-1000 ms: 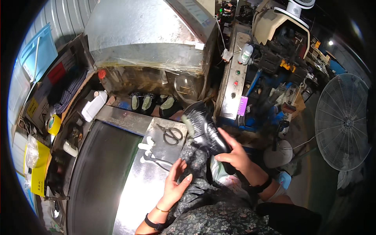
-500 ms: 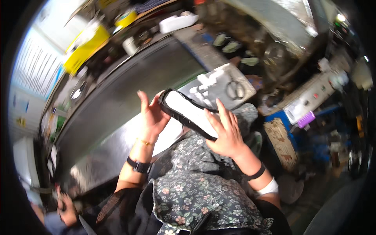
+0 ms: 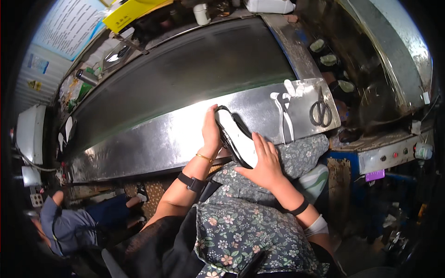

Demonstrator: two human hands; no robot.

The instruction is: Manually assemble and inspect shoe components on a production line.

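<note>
Splayed beside the shoe half a second ago, the left hand [image 3: 211, 134] now lies along its left side, fingers fairly straight; the right hand [image 3: 266, 160] cups the end nearer the body, fingers at the rim, thumb by the tip; between them the black shoe [image 3: 237, 141] sits white face up, over the near edge of the metal strip [image 3: 139, 150], whether touching it I cannot tell; the hold looks light, so uneven pressure from the palms could let it twist and drop onto the strip; rubbing fingertips could also smudge the white face; on the strip's right part lie pliers [image 3: 280, 111], white pieces [image 3: 294, 88] and scissors [image 3: 320, 105]; the apron [image 3: 241, 231] bunches at the strip's near edge beside the plier handles, so a shifting knee could snag them and pull the tool off; beyond the strip runs a dark belt [image 3: 194, 65]; a co-worker [image 3: 79, 227] is on the strip's near side, past its left half.
</note>
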